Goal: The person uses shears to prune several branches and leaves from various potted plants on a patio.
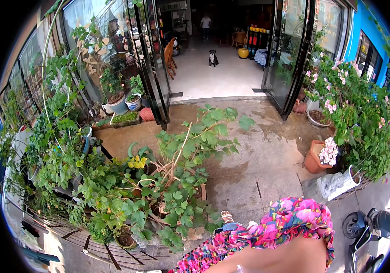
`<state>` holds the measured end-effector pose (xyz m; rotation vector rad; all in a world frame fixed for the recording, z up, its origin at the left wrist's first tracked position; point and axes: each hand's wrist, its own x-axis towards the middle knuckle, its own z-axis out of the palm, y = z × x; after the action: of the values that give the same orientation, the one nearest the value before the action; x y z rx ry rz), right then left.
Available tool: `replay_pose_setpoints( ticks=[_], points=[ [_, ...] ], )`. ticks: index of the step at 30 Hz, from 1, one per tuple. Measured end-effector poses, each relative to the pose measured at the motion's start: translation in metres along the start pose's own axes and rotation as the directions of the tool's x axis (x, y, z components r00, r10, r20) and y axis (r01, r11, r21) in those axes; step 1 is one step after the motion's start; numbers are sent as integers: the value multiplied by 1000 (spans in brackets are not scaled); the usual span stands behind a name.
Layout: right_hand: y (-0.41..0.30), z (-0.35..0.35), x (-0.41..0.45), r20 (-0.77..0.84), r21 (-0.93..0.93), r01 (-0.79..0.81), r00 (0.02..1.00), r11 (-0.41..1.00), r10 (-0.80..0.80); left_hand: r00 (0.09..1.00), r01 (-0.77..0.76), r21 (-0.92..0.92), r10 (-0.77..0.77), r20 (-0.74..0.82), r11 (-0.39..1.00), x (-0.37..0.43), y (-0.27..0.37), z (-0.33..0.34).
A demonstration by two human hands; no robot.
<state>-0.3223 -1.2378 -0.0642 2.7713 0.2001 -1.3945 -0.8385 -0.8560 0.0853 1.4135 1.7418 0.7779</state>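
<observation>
Neither of my hands is in view. Pink floral ruffled fabric [294, 215] fills the bottom of the picture, with a sandalled foot [227, 216] below it. Just ahead to the left, a large leafy plant [178, 170] with bare pruned-looking stems grows from a round pot [203, 191]. Its long upper branch reaches over the wet paved ground [236, 163]. Beyond it, a glass double door with black frames stands open, its left leaf [150, 65] and right leaf [285, 61] folded outward. A black and white dog [212, 58] sits on the pale floor inside.
Dense potted greenery [62, 163] lines the left side above a metal rack [109, 256]. On the right are a flowering bush [362, 109], a terracotta pot [316, 160], a white planter [345, 186] and a parked scooter [362, 232]. A person [205, 24] stands deep indoors.
</observation>
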Motion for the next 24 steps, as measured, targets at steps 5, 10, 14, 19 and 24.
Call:
replay_pose_setpoints(
  ticks=[5, 10, 14, 19, 24],
  points=[
    [-14, -4, -1, 48, 353, 15, 998, 935, -35, 1000, 7, 94, -10, 23, 996, -1, 2, 1],
    [-45, -23, -1, 20, 731, 70, 992, 679, -123, 1000, 26, 197, -27, 4, 980, 2, -18, -11],
    [-63, -14, 6, 10, 906, 51, 990, 420, -142, 995, 97, 242, -89, -42, 965, 2, -100, -43],
    [-70, 76, 20, 109, 985, -95, 990, 144, -89, 953, 299, 280, -268, -144, 912, -37, -273, -93],
    [-44, 126, 15, 186, 931, -196, 981, 308, 60, 873, 482, 170, -456, -171, 860, -133, -365, -103]
  ],
)
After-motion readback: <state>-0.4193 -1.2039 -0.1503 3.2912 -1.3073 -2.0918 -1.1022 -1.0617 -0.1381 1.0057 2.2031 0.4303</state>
